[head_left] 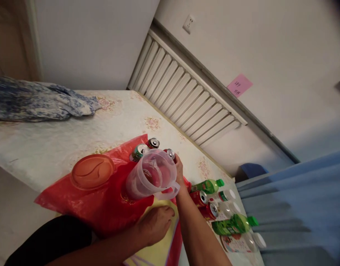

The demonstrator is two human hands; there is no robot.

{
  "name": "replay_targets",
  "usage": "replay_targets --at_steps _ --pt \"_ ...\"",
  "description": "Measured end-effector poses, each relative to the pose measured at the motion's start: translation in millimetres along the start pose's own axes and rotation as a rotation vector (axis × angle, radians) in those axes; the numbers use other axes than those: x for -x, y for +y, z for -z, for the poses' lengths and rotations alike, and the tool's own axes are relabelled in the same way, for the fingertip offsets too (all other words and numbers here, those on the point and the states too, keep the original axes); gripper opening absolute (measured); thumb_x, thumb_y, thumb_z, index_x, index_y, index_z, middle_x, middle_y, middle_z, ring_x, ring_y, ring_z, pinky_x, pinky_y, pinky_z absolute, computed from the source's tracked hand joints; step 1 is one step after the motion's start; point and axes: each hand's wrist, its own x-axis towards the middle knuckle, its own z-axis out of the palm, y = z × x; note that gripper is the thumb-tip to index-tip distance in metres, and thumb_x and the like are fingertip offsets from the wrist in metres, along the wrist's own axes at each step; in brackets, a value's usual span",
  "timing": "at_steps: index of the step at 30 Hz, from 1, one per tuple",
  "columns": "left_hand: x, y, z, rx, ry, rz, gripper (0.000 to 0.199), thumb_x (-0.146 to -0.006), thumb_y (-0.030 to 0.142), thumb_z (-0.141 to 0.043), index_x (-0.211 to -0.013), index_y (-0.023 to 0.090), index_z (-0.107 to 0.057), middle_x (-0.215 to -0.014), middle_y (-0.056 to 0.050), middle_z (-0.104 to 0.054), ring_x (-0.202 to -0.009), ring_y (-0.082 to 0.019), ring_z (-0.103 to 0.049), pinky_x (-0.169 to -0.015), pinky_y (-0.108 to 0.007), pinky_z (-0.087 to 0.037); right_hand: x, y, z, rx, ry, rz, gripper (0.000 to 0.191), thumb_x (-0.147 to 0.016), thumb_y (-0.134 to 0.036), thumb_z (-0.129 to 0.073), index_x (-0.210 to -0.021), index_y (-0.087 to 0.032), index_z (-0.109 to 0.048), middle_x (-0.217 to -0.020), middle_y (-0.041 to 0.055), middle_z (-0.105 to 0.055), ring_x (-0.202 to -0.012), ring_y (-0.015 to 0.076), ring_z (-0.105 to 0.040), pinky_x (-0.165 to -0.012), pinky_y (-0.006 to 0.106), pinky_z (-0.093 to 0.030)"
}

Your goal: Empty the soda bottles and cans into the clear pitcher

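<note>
My right hand [179,170] reaches past the pitcher's handle, its fingers closed around a drink can [170,153] that is partly hidden behind the rim. A translucent plastic pitcher [142,181] stands on a red plastic bag [103,207]; through its mouth a red tint and dark print show. Low in front, my left hand [156,225] is curled closed over the yellow printed part of the bag; what its fingers hold, if anything, is hidden. A green can [137,153] and a darker can [153,143] stand behind the pitcher. An orange round lid [92,171] lies left on the bag.
On the right stand red cans [209,211], green bottles [233,224] and clear bottles with white caps [250,242]. A patterned cloth [45,99] lies at the far left of the flowered table cover [125,114]. Behind are a radiator [183,88] and a blue curtain [302,199].
</note>
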Motion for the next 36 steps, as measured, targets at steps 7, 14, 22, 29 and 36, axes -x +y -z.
replay_targets --at_steps 7,14,22,29,36 --pt "-11 -5 -8.2 0.194 0.041 0.018 0.023 -0.081 0.01 -0.049 -0.096 0.021 -0.063 -0.098 -0.007 -0.073 -0.093 -0.023 -0.067 -0.086 -0.033 -0.051 26 -14 89 0.055 0.13 -0.104 0.057 -0.067 -0.038 -0.078 -0.118 -0.014 -0.067 -0.11 0.0083 -0.076 -0.096 0.024 -0.07 -0.089 0.037 -0.056" --pt "-21 -19 -23.0 0.554 0.106 0.189 0.045 -0.08 0.021 -0.062 -0.124 0.02 -0.052 -0.114 -0.009 -0.067 -0.092 -0.019 -0.069 -0.085 -0.034 -0.056 83 -25 134 0.048 0.213 -0.223 0.064 -0.066 -0.035 -0.078 -0.126 -0.016 -0.064 -0.114 0.0094 -0.075 -0.102 0.0273 -0.072 -0.09 0.038 -0.058" --pt "-14 -9 -8.3 0.616 0.106 0.04 0.087 -0.072 0.021 -0.074 -0.149 0.024 -0.033 -0.151 -0.015 -0.048 -0.137 -0.032 -0.048 -0.113 -0.053 -0.042 140 -24 143 -0.113 0.074 -0.228 0.072 -0.062 -0.033 -0.087 -0.128 -0.017 -0.065 -0.127 0.0125 -0.071 -0.116 0.0321 -0.068 -0.1 0.046 -0.056" --pt "-7 9 14.1 0.611 0.019 -0.011 0.065 -0.066 0.021 -0.075 -0.127 0.021 -0.053 -0.132 -0.009 -0.063 -0.123 -0.028 -0.058 -0.108 -0.043 -0.045 171 -35 127 -0.139 -0.039 -0.262 0.069 -0.061 -0.03 -0.09 -0.126 -0.02 -0.067 -0.125 0.0108 -0.072 -0.118 0.0326 -0.067 -0.106 0.048 -0.053" --pt "5 12 21.8 0.518 -0.009 -0.023 0.055 -0.065 0.018 -0.071 -0.119 0.021 -0.059 -0.114 -0.004 -0.069 -0.103 -0.024 -0.063 -0.092 -0.034 -0.05 160 -40 139 -0.248 -0.062 -0.296 0.076 -0.063 -0.048 -0.091 -0.129 -0.021 -0.065 -0.129 0.0148 -0.07 -0.116 0.0337 -0.068 -0.101 0.049 -0.055"
